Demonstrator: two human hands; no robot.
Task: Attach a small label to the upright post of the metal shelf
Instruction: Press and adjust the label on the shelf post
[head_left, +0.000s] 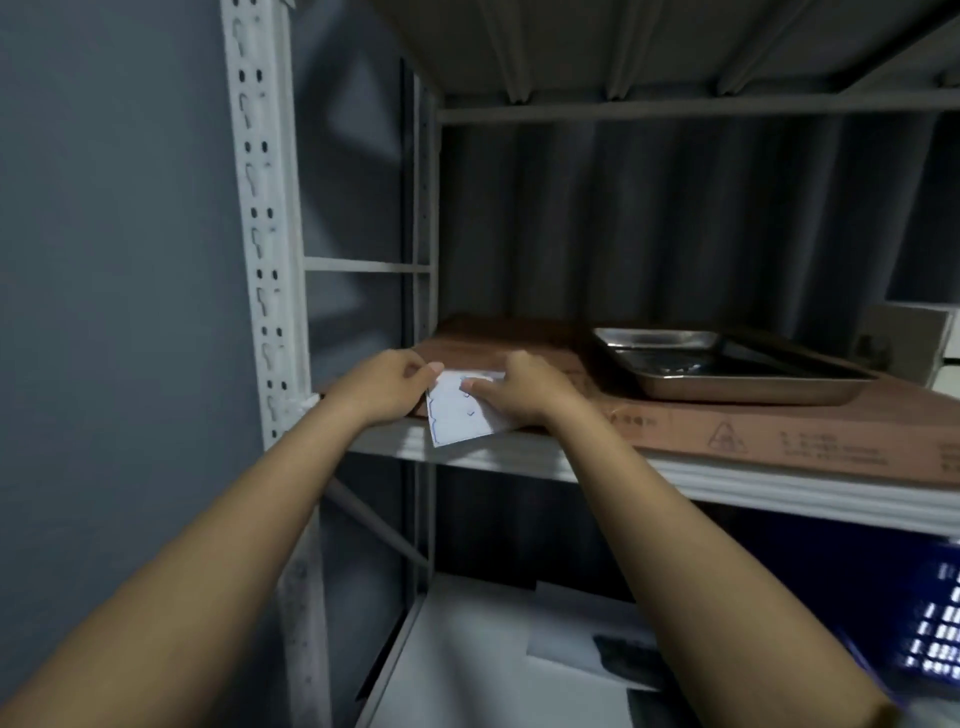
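- Two bare hands reach to the front edge of the middle shelf board (519, 457); one white sheet of labels (462, 410) is held between them.
- The left hand (387, 387) pinches the sheet's upper left corner between thumb and curled fingers.
- The right hand (519, 387) holds the sheet's right side, thumb lying on its face and fingers curled behind it.
- The sheet hangs tilted over the shelf edge, showing a few small blue marks; whether a label has been peeled off cannot be told.
- One white perforated upright post (262, 249) stands just left of the left wrist; a second, grey post (423, 208) stands further back.
- One flat brown cardboard box (727, 426) lies on the shelf, touching the hands' far side.
- One steel tray (727, 366) rests on the box, well right of the hands.
- On the lower shelf lie several white papers (519, 649).
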